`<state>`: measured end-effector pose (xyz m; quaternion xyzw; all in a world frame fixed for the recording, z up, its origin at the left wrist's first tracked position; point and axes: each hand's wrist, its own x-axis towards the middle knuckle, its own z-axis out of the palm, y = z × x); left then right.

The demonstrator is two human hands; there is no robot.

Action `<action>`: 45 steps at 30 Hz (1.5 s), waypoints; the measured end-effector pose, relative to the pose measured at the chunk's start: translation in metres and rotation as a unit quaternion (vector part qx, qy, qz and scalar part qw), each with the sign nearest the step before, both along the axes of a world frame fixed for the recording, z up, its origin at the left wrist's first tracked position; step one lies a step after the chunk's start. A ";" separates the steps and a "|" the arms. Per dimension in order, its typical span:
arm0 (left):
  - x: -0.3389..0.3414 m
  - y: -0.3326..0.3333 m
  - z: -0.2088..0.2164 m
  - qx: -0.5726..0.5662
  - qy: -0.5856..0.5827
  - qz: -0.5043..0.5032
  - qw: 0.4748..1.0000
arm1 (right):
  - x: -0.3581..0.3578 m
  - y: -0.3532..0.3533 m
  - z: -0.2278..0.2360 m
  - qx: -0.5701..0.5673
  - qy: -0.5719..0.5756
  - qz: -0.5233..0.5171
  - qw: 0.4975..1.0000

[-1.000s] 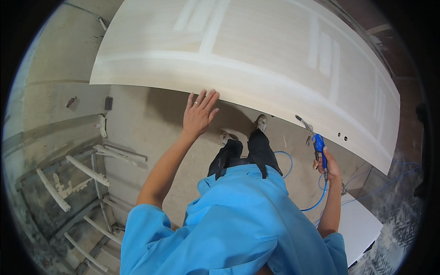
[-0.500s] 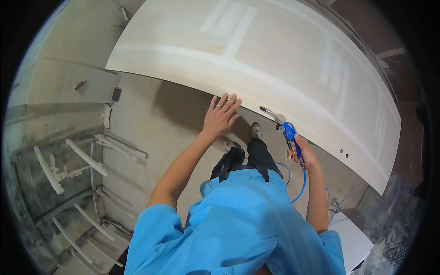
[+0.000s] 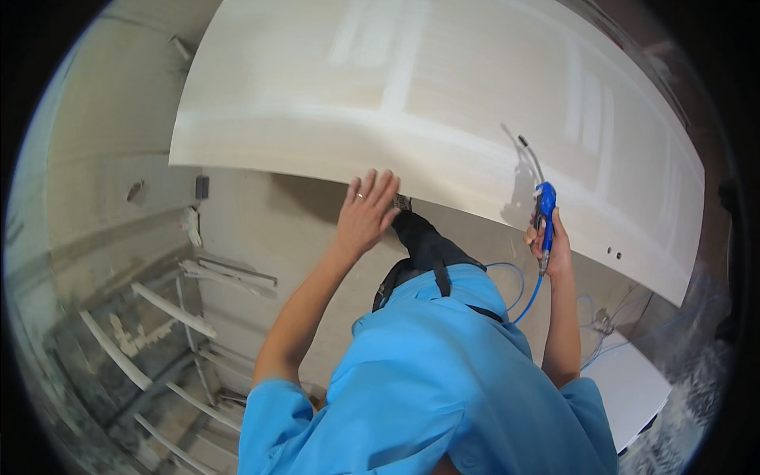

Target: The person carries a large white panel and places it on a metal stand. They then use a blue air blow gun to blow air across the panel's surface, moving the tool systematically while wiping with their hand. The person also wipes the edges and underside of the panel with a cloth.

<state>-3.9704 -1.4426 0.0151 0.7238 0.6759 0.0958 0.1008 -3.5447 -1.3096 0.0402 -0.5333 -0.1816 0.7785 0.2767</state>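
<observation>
A large off-white door panel (image 3: 301,87) lies flat before me, with paler bands across its face. My left hand (image 3: 366,212) rests with extended fingers on the panel's near edge, left of its middle. In my right hand (image 3: 557,247) is a blue air blow gun (image 3: 545,207), fingers wrapped round its handle. Its thin bent metal nozzle points away from me over the panel and casts a shadow there. From the handle's lower end a blue air hose (image 3: 530,301) curves down beside my shirt.
Rack arms (image 3: 174,310) stick out at the lower left. Two small dark holes (image 3: 613,253) mark the panel's near right part. A white board (image 3: 629,384) sits at the lower right, with loose blue tubing (image 3: 606,321) on the floor near it.
The blow gun has risen from beside the panel's near edge to over its surface, nozzle now aimed farther away. My left hand stays at the edge. My view has shifted and my legs have moved.
</observation>
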 end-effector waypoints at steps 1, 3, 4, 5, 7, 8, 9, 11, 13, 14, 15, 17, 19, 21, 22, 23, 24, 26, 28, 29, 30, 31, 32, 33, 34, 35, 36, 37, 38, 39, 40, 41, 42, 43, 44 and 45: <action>-0.003 0.013 0.003 -0.017 -0.017 -0.043 0.999 | -0.009 0.011 -0.005 0.005 0.032 -0.034 0.999; -0.008 0.042 0.008 -0.073 -0.019 -0.119 0.990 | -0.033 0.029 -0.015 0.011 0.097 -0.074 0.992; -0.012 0.059 0.009 -0.045 -0.024 -0.155 0.987 | -0.046 0.036 -0.018 0.008 0.106 -0.070 0.992; -0.014 0.072 0.010 -0.054 -0.022 -0.195 0.979 | -0.061 0.041 -0.020 0.002 0.112 -0.067 0.991; -0.016 0.098 0.010 -0.058 -0.024 -0.264 0.962 | -0.090 0.041 -0.020 -0.018 0.124 -0.073 0.989; -0.016 0.110 0.011 -0.065 -0.029 -0.293 0.953 | -0.103 0.037 -0.017 -0.028 0.145 -0.076 0.986; -0.018 0.120 0.013 -0.071 -0.032 -0.323 0.943 | -0.116 0.031 -0.012 -0.028 0.151 -0.049 0.987; -0.021 0.140 0.017 -0.073 -0.058 -0.376 0.922 | -0.137 0.016 -0.001 -0.031 0.131 -0.017 0.991; -0.033 0.160 0.022 -0.092 -0.057 -0.414 0.904 | -0.152 0.000 0.012 -0.029 0.092 -0.021 0.995; -0.040 0.166 0.024 -0.093 -0.052 -0.426 0.898 | -0.158 -0.008 0.019 -0.014 0.088 -0.021 0.996; -0.050 0.177 0.026 -0.099 -0.073 -0.449 0.885 | -0.163 -0.017 0.026 0.000 0.085 -0.019 0.996; -0.070 0.191 0.024 -0.106 -0.062 -0.478 0.870 | -0.171 -0.032 0.038 0.043 0.054 0.013 0.998; -0.087 0.205 0.017 -0.114 -0.054 -0.505 0.854 | -0.180 -0.044 0.048 0.071 0.017 0.024 0.997; -0.094 0.235 0.000 -0.112 -0.022 -0.533 0.839 | -0.191 -0.050 0.053 0.090 -0.011 0.011 0.996; -0.099 0.246 -0.006 -0.107 -0.004 -0.530 0.841 | -0.198 -0.049 0.053 0.090 0.020 0.016 0.996; -0.102 0.254 -0.010 -0.119 -0.007 -0.549 0.827 | -0.207 -0.045 0.051 0.094 0.036 -0.002 0.995; -0.103 0.265 -0.015 -0.122 -0.007 -0.553 0.824 | -0.216 -0.038 0.048 0.065 0.036 0.001 0.997; -0.101 0.331 -0.032 -0.124 -0.008 -0.563 0.817 | -0.237 -0.013 0.035 0.093 0.089 -0.065 0.990; -0.103 0.403 -0.042 -0.132 -0.002 -0.568 0.812 | -0.254 0.021 0.018 0.073 0.097 -0.101 0.987; -0.103 0.435 -0.048 -0.136 -0.004 -0.581 0.803 | -0.261 0.038 0.010 0.082 0.091 -0.098 0.988; -0.103 0.452 -0.052 -0.145 0.007 -0.593 0.792 | -0.266 0.053 0.003 0.081 0.085 -0.086 0.989; -0.103 0.469 -0.058 -0.140 0.015 -0.597 0.789 | -0.270 0.066 -0.003 0.079 0.095 -0.132 0.984; -0.101 0.484 -0.066 -0.126 0.016 -0.602 0.789 | -0.273 0.077 -0.010 0.083 0.091 -0.164 0.979; -0.100 0.491 -0.069 -0.142 0.023 -0.608 0.780 | -0.276 0.085 -0.016 0.084 0.091 -0.180 0.976; -0.100 0.508 -0.085 -0.151 0.020 -0.596 0.788 | -0.279 0.091 -0.023 0.092 0.083 -0.210 0.970; -0.099 0.516 -0.094 -0.155 0.008 -0.595 0.788 | -0.283 0.096 -0.031 0.085 0.075 -0.206 0.972; -0.099 0.523 -0.103 -0.166 0.003 -0.588 0.792 | -0.287 0.097 -0.038 0.082 0.064 -0.214 0.971; -0.099 0.529 -0.115 -0.153 -0.003 -0.596 0.788 | -0.292 0.097 -0.046 0.069 0.047 -0.218 0.972; -0.099 0.533 -0.122 -0.151 0.000 -0.595 0.789 | -0.299 0.094 -0.053 0.078 0.052 -0.233 0.968; -0.101 0.535 -0.132 -0.167 0.034 -0.587 0.792 | -0.305 0.090 -0.060 0.073 0.055 -0.246 0.965; -0.101 0.538 -0.138 -0.141 0.003 -0.596 0.790 | -0.313 0.085 -0.067 0.074 0.065 -0.248 0.964; -0.102 0.537 -0.147 -0.131 -0.001 -0.596 0.792 | -0.321 0.079 -0.074 0.059 0.052 -0.266 0.961; -0.102 0.537 -0.151 -0.115 -0.002 -0.608 0.786 | -0.330 0.072 -0.080 0.056 0.045 -0.273 0.959; -0.103 0.535 -0.156 -0.102 -0.001 -0.601 0.793 | -0.341 0.066 -0.087 0.063 0.034 -0.297 0.952; -0.104 0.534 -0.161 -0.085 0.000 -0.606 0.791 | -0.352 0.059 -0.093 0.056 0.029 -0.297 0.953; -0.103 0.531 -0.164 -0.070 0.005 -0.607 0.792 | -0.364 0.054 -0.100 0.056 0.022 -0.314 0.948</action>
